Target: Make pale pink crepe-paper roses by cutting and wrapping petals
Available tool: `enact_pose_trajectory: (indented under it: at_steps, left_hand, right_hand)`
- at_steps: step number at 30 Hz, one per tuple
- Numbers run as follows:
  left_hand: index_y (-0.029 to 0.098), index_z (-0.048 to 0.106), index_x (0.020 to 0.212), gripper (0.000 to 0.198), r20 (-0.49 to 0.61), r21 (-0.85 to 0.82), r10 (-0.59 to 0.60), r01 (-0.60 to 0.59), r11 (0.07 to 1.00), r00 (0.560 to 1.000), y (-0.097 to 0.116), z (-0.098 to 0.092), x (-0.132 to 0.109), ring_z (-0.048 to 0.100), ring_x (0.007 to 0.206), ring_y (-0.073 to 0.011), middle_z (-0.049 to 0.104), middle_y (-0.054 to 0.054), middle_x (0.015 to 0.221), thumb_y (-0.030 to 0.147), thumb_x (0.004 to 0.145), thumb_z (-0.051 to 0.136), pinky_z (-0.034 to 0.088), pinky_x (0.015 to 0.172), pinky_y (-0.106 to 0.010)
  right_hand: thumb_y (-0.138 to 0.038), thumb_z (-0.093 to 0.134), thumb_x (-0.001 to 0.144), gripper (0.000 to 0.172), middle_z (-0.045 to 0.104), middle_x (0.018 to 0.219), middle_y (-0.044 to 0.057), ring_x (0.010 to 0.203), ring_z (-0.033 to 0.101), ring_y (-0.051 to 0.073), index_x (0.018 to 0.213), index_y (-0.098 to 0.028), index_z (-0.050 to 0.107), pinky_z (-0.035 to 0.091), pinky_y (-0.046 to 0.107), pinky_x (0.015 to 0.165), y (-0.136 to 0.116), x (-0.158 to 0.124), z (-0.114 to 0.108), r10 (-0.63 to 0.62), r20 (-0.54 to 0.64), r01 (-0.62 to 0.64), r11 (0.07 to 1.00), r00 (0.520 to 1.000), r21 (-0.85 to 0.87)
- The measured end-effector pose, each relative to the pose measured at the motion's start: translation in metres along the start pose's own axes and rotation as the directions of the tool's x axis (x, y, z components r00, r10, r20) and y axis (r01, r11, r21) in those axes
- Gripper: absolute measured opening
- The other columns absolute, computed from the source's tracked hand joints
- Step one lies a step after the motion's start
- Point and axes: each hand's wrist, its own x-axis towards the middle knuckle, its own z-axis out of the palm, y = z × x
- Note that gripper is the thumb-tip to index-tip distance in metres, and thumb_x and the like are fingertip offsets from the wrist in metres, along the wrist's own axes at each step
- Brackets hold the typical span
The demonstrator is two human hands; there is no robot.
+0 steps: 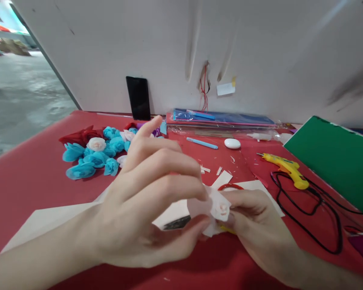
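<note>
Both my hands meet over the red table (33, 181) around a small white paper flower (220, 208). My left hand (151, 197) pinches its outer petal between thumb and fingers, index finger raised. My right hand (254, 219) grips the flower's base from below, fingers curled. Under my hands lie white paper sheets (48, 219), and red-handled scissors (230, 186) show partly behind the flower.
A heap of blue, white and red paper flowers (97, 155) lies at the left. A yellow glue gun (286, 169) with a black cord (314, 209) sits right, beside a green sheet (335, 161). At the wall: a black phone (138, 98), packed coloured sheets (220, 118), a blue pen (202, 143).
</note>
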Motion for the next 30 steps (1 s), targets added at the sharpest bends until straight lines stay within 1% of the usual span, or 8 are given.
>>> enact_pose_trajectory:
  at_steps: [6,10,13,16,21,26,28,30]
  left_hand:
    - [0.025,0.061,0.083,0.017,-0.118,0.172,0.047,-0.026,0.985,0.992,0.006,0.001,-0.006,0.060,0.083,-0.0131,0.067,0.009,0.076,0.018,0.072,0.072,0.035,0.122,-0.041]
    - [0.026,0.063,0.081,0.013,-0.156,0.226,0.041,-0.005,0.974,0.987,0.005,0.002,-0.007,0.062,0.082,-0.0124,0.068,0.010,0.077,0.020,0.074,0.072,0.035,0.122,-0.041]
    - [0.026,0.062,0.076,0.013,-0.167,0.207,0.090,-0.055,0.977,0.982,0.002,0.003,-0.004,0.061,0.076,-0.0114,0.065,0.011,0.069,0.023,0.074,0.075,0.035,0.123,-0.037]
    - [0.026,0.060,0.076,0.018,-0.163,0.190,0.072,-0.040,0.981,0.984,0.000,0.004,-0.005,0.059,0.076,-0.0109,0.062,0.012,0.065,0.024,0.072,0.077,0.034,0.123,-0.036]
    - [0.029,0.056,0.082,0.023,-0.101,0.225,0.063,-0.039,0.974,0.993,-0.001,0.006,-0.011,0.057,0.088,-0.0130,0.060,0.010,0.071,0.034,0.074,0.077,0.016,0.128,-0.039]
    - [0.032,0.051,0.085,0.028,-0.060,0.160,-0.013,0.022,0.987,0.998,0.001,0.008,-0.005,0.055,0.075,-0.0194,0.059,0.008,0.065,0.042,0.075,0.074,0.032,0.118,-0.046]
    - [0.031,0.049,0.088,0.027,-0.037,0.046,-0.097,0.098,0.994,0.995,0.001,0.008,-0.004,0.055,0.074,-0.0204,0.060,0.006,0.071,0.048,0.080,0.068,0.032,0.114,-0.049]
    - [0.029,0.050,0.094,0.025,-0.008,-0.132,-0.220,0.217,0.967,0.975,0.002,0.008,-0.004,0.056,0.080,-0.0196,0.061,0.004,0.082,0.047,0.084,0.065,0.041,0.103,-0.044]
  right_hand:
    - [-0.044,0.073,0.086,0.025,0.059,0.063,0.001,0.063,0.046,0.012,0.077,-0.023,0.083,0.039,0.025,0.056,0.007,0.000,-0.002,-0.033,-0.071,0.018,0.981,0.997,-0.192]
    - [-0.048,0.074,0.085,0.026,0.058,0.065,0.001,0.064,0.045,0.013,0.078,-0.024,0.083,0.038,0.026,0.058,0.010,0.001,-0.001,-0.026,-0.065,0.013,0.982,0.998,-0.190]
    - [-0.046,0.071,0.088,0.026,0.059,0.065,0.000,0.064,0.045,0.012,0.079,-0.025,0.082,0.037,0.024,0.057,0.012,0.002,-0.001,-0.051,-0.060,0.041,0.986,0.997,-0.162]
    - [-0.045,0.071,0.088,0.026,0.062,0.066,0.001,0.064,0.047,0.012,0.079,-0.025,0.082,0.038,0.023,0.056,0.012,0.001,-0.001,-0.056,-0.065,0.045,0.987,0.996,-0.156]
    - [-0.046,0.071,0.087,0.027,0.064,0.068,0.002,0.065,0.050,0.013,0.079,-0.022,0.082,0.042,0.025,0.058,0.012,0.000,-0.001,-0.015,-0.074,0.005,0.990,0.997,-0.141]
    - [-0.045,0.072,0.087,0.028,0.064,0.068,0.002,0.064,0.050,0.013,0.076,-0.021,0.081,0.045,0.026,0.059,0.010,-0.001,0.000,-0.010,-0.108,-0.007,0.987,0.994,-0.158]
    - [-0.045,0.073,0.086,0.028,0.065,0.068,0.002,0.063,0.051,0.013,0.073,-0.021,0.080,0.046,0.025,0.059,0.008,-0.001,0.000,-0.017,-0.122,-0.002,0.989,0.992,-0.151]
    - [-0.044,0.074,0.085,0.027,0.066,0.068,0.001,0.064,0.053,0.012,0.071,-0.021,0.079,0.046,0.024,0.058,0.006,0.000,-0.001,-0.021,-0.145,0.002,0.991,0.989,-0.132]
